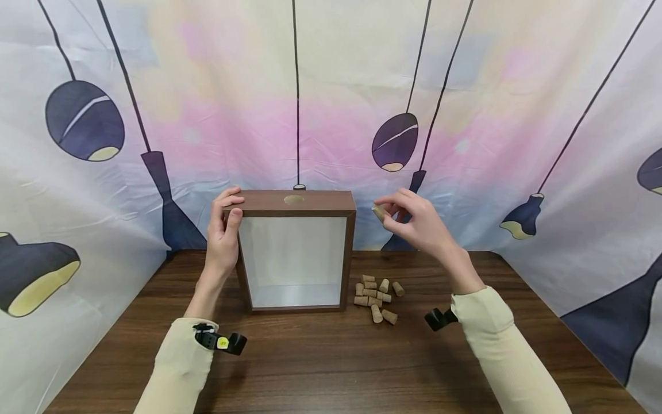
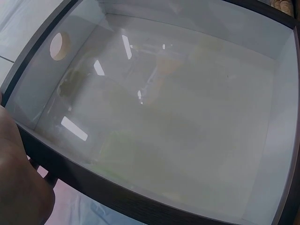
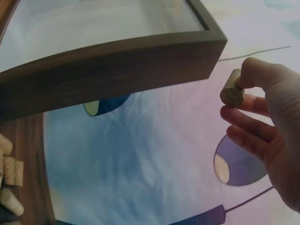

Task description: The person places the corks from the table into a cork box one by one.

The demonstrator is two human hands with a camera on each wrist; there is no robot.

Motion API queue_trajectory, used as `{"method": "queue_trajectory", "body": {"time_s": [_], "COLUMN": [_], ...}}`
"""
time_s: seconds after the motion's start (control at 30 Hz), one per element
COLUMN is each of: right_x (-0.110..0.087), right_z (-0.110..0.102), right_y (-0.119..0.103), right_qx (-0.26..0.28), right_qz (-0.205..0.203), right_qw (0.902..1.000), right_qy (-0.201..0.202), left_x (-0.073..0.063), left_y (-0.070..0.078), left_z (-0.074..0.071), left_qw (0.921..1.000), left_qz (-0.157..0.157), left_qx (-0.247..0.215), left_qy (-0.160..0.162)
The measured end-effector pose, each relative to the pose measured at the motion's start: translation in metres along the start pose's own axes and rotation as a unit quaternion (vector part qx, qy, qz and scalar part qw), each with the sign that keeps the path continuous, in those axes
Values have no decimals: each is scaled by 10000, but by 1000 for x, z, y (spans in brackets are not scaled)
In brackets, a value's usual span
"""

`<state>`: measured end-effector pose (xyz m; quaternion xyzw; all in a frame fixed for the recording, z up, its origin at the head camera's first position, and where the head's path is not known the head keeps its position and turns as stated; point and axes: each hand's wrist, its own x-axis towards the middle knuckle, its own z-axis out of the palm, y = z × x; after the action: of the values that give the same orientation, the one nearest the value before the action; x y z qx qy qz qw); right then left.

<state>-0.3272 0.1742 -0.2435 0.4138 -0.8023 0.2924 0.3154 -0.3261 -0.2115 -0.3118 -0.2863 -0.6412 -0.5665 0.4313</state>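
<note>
Wooden table [image 1: 331,368] and lamp-printed curtain [image 1: 341,75] in the head view; left hand [image 1: 223,238] curled round the upper left corner of the upright box [image 1: 331,200]; rightward, beyond loose corks [image 1: 369,292], right hand [image 1: 416,221] pinching one cork [image 1: 380,213]. Left wrist view: round hole [image 2: 58,46] in box. Right wrist view: pinched cork apart from box, perhaps dropped if held too lightly; box perhaps toppled if knocked.

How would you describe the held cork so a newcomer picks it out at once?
Find the brown frame box standing upright on the wooden table. Just right of its top, the right hand pinches a small tan cork. It alone is held up in the air; the other corks rest on the table below.
</note>
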Motion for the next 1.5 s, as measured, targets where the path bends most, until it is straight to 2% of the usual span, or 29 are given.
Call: {"method": "queue_trajectory", "body": {"time_s": [0.27, 0.57, 0.93, 1.17, 1.37, 1.5], "right_x": [22, 48, 79, 91, 99, 102], "right_z": [0, 11, 25, 38, 54, 65], "right_y": [-17, -35, -58, -67, -73, -77], "right_qx": [138, 410, 555, 589, 718, 693], "right_qz": [-242, -643, -729, -729, -560, -524], "right_qw": [9994, 9965, 9958, 9955, 9951, 9934], "right_qy": [195, 344, 67, -102, -383, -746], "left_x": [0, -1, -1, 0, 0, -1], "left_y": [2, -2, 0, -2, 0, 1], "left_z": [0, -1, 0, 1, 1, 0], "left_qw": [10000, 10000, 9999, 9999, 9999, 9999], "left_qz": [-32, -30, -74, -63, -67, -74], "left_qx": [-7, -14, -95, -83, -130, -140], "left_qy": [21, 16, 11, 31, 14, 14]}}
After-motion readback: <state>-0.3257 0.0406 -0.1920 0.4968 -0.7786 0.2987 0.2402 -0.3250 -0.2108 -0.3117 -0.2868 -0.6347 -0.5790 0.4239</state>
